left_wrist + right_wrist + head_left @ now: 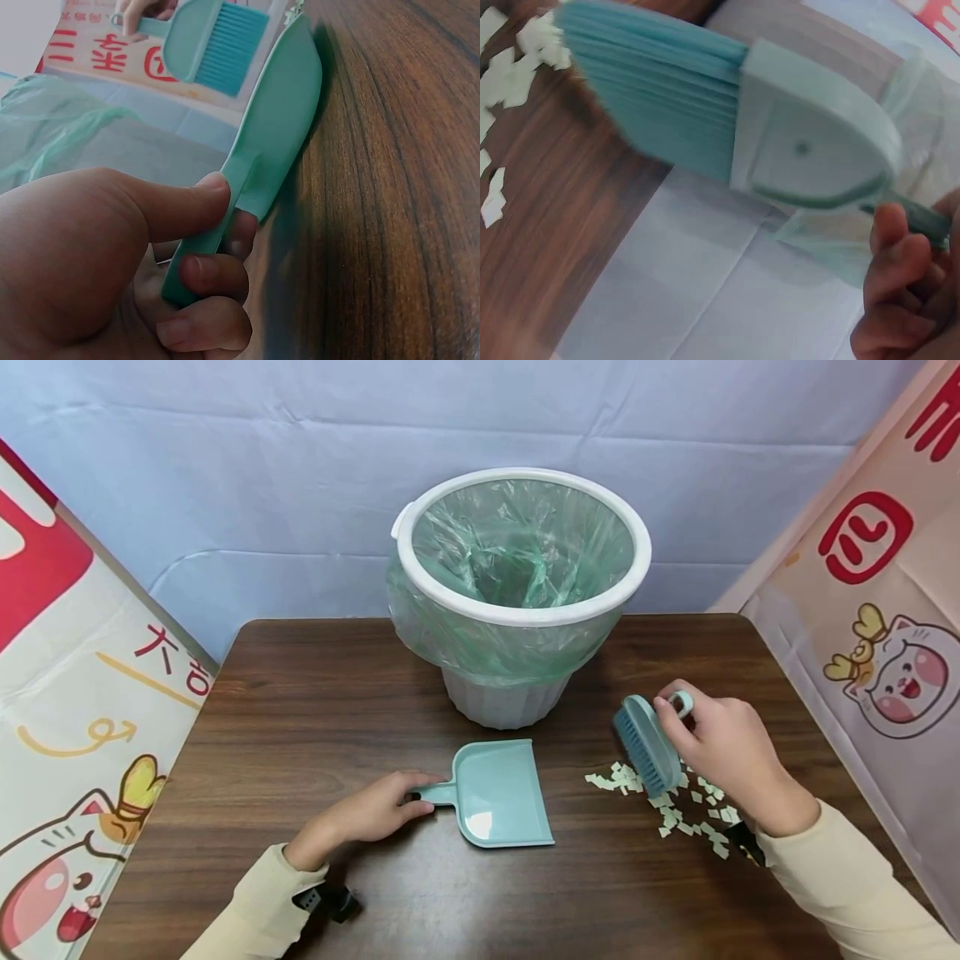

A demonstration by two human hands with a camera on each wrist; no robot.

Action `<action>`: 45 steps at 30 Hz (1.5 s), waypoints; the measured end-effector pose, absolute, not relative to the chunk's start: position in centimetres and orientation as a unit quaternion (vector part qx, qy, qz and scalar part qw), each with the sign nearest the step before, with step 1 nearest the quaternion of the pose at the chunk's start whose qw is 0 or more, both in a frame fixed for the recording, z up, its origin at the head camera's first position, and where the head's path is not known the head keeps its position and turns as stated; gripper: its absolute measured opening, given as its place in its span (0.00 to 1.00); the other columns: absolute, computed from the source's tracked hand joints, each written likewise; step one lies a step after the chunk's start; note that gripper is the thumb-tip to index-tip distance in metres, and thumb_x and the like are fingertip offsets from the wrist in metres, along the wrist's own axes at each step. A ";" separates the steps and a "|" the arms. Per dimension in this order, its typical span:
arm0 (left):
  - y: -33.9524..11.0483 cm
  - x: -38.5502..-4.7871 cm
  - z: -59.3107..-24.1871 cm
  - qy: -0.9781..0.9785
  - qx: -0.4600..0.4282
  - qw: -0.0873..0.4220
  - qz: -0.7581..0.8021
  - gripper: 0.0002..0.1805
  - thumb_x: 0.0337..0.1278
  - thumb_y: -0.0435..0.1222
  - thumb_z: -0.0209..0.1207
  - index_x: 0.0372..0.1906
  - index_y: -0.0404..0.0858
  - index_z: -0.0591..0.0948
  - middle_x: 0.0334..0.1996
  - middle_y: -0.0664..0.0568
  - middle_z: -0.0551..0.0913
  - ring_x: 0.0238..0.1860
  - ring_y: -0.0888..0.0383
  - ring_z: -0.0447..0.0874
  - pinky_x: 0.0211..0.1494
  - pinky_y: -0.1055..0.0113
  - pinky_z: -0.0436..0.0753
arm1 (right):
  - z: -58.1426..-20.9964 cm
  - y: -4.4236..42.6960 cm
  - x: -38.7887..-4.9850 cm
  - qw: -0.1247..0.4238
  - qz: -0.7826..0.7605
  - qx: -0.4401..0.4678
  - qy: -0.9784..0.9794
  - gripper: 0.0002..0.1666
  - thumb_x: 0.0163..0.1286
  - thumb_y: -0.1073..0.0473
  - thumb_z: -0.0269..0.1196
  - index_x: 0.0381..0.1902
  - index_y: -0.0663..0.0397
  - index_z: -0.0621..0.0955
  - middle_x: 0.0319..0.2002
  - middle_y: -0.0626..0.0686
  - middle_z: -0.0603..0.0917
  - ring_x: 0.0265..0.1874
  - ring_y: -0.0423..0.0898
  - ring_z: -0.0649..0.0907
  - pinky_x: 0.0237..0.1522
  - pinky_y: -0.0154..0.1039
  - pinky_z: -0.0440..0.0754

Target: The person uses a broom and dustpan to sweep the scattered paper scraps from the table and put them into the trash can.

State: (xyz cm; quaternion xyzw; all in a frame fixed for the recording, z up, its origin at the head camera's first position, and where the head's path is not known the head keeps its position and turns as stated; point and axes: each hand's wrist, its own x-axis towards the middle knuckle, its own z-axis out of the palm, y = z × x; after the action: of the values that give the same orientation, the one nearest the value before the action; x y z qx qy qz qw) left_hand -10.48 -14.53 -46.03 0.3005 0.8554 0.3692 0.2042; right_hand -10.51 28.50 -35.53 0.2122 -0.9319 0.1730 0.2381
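Observation:
My left hand (382,807) grips the short handle of a light teal dustpan (498,793), thumb on top and fingers curled beneath in the left wrist view. The pan lies on the table with its straight edge facing right. My right hand (723,739) holds a teal hand brush (647,745) by its handle, which ends in a loop. Its bristles (660,90) point down and left, over a scatter of small pale green paper scraps (675,818). The scraps lie to the right of the dustpan, apart from it. Whether the bristles touch the table is unclear.
Behind the dustpan stands a white bin (506,700) with a white rim and a translucent green liner bag (517,652) folded over it. A dark wooden table (315,693) carries everything. A pale blue cloth backdrop and printed banners (900,635) enclose the back and sides.

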 end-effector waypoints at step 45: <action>-14.8 -10.3 -45.9 0.853 0.296 0.213 0.373 0.21 0.73 0.33 0.59 0.66 0.32 0.78 0.61 0.46 0.82 0.64 0.49 0.77 0.67 0.49 0.73 | -35.8 27.1 -11.6 0.152 0.190 0.322 -0.915 0.11 0.68 0.64 0.69 0.47 0.49 0.85 0.35 0.43 0.86 0.26 0.36 0.79 0.30 0.41 0.79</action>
State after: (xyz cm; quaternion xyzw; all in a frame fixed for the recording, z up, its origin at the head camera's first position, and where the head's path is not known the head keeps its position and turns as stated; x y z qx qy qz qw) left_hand -10.27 -14.77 -45.91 0.2957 0.8533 0.3728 0.2133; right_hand -11.63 27.14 -35.81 0.3218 -0.9149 0.1904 0.1524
